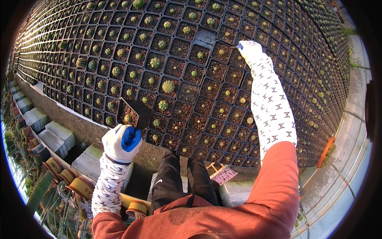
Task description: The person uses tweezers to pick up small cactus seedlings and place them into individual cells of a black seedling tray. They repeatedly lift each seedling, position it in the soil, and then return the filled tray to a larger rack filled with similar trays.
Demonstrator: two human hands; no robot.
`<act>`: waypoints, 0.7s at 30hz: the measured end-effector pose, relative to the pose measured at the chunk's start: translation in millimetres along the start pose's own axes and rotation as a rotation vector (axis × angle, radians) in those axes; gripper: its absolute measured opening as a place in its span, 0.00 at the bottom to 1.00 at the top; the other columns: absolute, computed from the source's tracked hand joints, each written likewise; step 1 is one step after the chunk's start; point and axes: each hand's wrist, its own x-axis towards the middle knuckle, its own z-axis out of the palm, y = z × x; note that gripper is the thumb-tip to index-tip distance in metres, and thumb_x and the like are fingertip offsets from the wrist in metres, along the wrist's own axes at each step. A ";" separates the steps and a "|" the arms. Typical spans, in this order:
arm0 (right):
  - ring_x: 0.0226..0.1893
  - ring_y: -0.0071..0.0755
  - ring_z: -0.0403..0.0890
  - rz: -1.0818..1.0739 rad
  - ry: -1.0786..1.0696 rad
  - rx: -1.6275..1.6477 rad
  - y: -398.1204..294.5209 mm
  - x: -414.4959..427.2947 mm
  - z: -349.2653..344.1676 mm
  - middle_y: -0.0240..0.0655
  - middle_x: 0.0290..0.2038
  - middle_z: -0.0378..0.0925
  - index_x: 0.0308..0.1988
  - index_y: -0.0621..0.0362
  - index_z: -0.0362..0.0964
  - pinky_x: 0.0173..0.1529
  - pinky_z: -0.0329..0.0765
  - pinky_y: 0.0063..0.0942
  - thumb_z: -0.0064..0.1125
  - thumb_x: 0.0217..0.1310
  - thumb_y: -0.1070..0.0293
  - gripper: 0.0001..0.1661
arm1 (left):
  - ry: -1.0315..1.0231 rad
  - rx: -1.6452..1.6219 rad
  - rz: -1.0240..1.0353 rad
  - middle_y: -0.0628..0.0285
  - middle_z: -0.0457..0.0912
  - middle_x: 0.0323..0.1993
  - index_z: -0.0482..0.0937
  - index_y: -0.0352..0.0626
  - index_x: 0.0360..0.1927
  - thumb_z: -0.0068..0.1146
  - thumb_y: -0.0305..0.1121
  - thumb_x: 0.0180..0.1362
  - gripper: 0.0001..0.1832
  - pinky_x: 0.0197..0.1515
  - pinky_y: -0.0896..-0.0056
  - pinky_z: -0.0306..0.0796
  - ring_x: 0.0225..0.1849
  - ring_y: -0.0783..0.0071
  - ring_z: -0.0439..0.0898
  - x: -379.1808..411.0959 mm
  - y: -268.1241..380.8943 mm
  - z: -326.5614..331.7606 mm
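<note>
My left hand (123,142), in a white glove with a blue palm, grips a square black plastic pot (144,115) by its near side. The pot is tilted above the rows and holds a small cactus (127,119) in reddish gravelly soil. My right hand (250,49), gloved alike, is reached out over the potted cacti with its fingers closed around a thin brownish tool, whose tip is over a pot with a small cactus (221,52). What kind of tool it is cannot be told. A gap in the rows (205,38) shows a pale grey surface.
Dense rows of square black pots with small round cacti (168,86) spread ahead and to both sides. Concrete blocks (56,140) and larger potted cacti (44,191) stand at the left. A pink woven basket (223,175) is beside my legs. A grey walkway (352,119) runs at the right.
</note>
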 end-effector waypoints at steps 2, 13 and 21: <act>0.34 0.45 0.81 -0.043 0.051 0.012 -1.3 -3.1 -0.8 0.37 0.31 0.79 0.35 0.48 0.74 0.39 0.76 0.41 0.48 0.63 0.61 0.09 | 0.000 0.005 -0.001 0.58 0.75 0.20 0.78 0.41 0.26 0.68 0.29 0.44 0.08 0.25 0.64 0.69 0.21 0.56 0.77 -0.5 -1.3 0.5; 0.35 0.43 0.83 -0.083 0.126 0.006 1.8 1.1 15.9 0.37 0.32 0.80 0.36 0.49 0.75 0.39 0.77 0.40 0.47 0.63 0.63 0.09 | 0.020 -0.034 0.036 0.58 0.74 0.18 0.78 0.38 0.25 0.66 0.23 0.44 0.06 0.22 0.70 0.67 0.16 0.63 0.74 5.4 4.3 5.9; 0.38 0.42 0.83 -0.074 0.092 -0.076 2.6 0.2 14.9 0.37 0.38 0.80 0.43 0.49 0.74 0.39 0.78 0.39 0.50 0.64 0.63 0.10 | 0.019 -0.026 0.038 0.58 0.73 0.18 0.78 0.38 0.25 0.66 0.22 0.44 0.07 0.21 0.71 0.66 0.15 0.64 0.73 1.1 4.2 1.4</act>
